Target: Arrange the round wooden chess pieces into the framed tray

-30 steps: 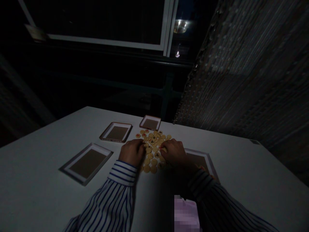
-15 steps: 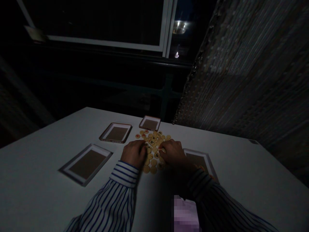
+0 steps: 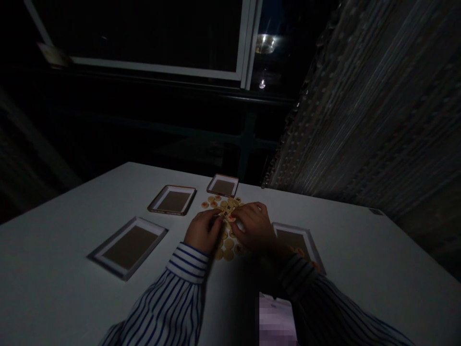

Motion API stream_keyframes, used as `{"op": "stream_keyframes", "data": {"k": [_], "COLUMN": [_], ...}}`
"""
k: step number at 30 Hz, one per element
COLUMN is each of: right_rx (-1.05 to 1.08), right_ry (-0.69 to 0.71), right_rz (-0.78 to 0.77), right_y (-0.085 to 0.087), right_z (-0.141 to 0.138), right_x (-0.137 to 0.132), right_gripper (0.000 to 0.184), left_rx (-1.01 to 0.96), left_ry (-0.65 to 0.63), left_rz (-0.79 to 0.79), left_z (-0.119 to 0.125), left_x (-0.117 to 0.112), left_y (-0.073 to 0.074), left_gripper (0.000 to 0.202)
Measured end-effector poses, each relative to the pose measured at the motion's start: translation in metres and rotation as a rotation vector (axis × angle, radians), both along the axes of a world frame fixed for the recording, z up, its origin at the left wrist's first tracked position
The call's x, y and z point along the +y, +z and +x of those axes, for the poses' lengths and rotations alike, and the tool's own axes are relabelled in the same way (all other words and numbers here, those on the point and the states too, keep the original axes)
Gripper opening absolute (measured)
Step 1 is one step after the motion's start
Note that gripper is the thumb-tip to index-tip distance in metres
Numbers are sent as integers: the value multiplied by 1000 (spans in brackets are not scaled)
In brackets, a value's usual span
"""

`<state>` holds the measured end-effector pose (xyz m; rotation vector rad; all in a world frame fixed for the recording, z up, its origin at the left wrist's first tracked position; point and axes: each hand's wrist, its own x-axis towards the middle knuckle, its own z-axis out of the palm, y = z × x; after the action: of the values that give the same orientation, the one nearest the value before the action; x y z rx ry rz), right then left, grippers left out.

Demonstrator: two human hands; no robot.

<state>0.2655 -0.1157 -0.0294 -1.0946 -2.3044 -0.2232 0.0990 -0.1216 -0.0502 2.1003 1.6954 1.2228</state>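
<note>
A heap of round yellow game discs (image 3: 226, 226) with red and black marks lies on the white table (image 3: 72, 288). My left hand (image 3: 202, 231) rests on the heap's left side with its fingers curled, pinching at discs. My right hand (image 3: 253, 225) lies over the heap's right side, fingers bent and pressed together on discs. Both fingertips meet near the heap's middle. What exactly each hand grips is too dark to make out. Both sleeves are white with blue stripes.
Shallow box trays lie around the heap: a large one (image 3: 127, 246) at the left, a middle one (image 3: 172, 199), a small one (image 3: 223, 185) at the back, and one (image 3: 302, 240) under my right wrist. A beaded curtain (image 3: 367, 120) hangs at the right. A dark window (image 3: 151, 38) is behind.
Both hands have slid a little farther back over the heap, and my right hand now covers more of the discs.
</note>
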Motion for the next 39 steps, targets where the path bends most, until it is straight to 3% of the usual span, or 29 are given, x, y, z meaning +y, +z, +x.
{"op": "stream_keyframes", "data": {"k": [13, 23, 30, 39], "right_rx": [17, 0, 21, 44], "right_ry": [64, 78, 94, 17], "right_rz": [56, 46, 11, -59], "right_y": [4, 5, 15, 27], "right_z": [-2, -2, 1, 18], "right_x": [-3, -5, -8, -14], "right_gripper": [19, 22, 24, 23], "left_rx": [-322, -338, -341, -356], "left_ry": [-114, -126, -108, -117], "left_rz": [-130, -109, -102, -75], "left_z": [7, 6, 8, 18], "left_x": [-2, -2, -3, -10], "left_y": [3, 2, 3, 7], "left_gripper": [26, 26, 27, 26]}}
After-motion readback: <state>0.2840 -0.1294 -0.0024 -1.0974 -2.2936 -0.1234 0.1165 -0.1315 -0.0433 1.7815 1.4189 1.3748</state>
